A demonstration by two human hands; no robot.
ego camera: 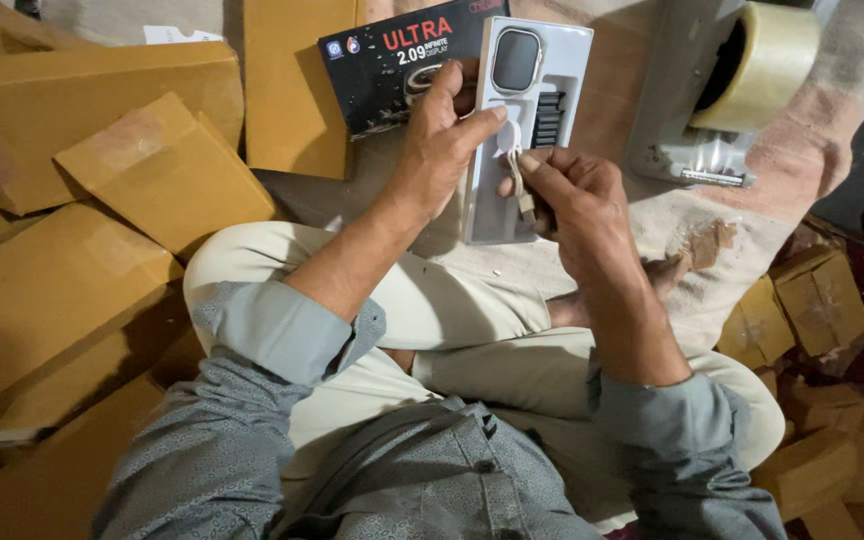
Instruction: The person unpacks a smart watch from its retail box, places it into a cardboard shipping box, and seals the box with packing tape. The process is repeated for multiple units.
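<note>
My left hand (pixel 442 135) grips a white plastic tray (pixel 552 60) from its left edge, thumb on its face. The tray carries a smartwatch body (pixel 516 60) at its top and a dark strap (pixel 548 118) in a slot. My right hand (pixel 572 195) pinches a small white charging cable (pixel 518 165) against the tray's lower part. Behind the tray lies a black product box lid (pixel 382 60) with a watch picture. I sit cross-legged, with both hands above my knees.
Brown cardboard boxes (pixel 92 170) are piled on the left. A tape dispenser (pixel 722 90) with a roll of clear tape stands at the upper right. Small brown cartons (pixel 822 300) lie at the right on a patterned cloth.
</note>
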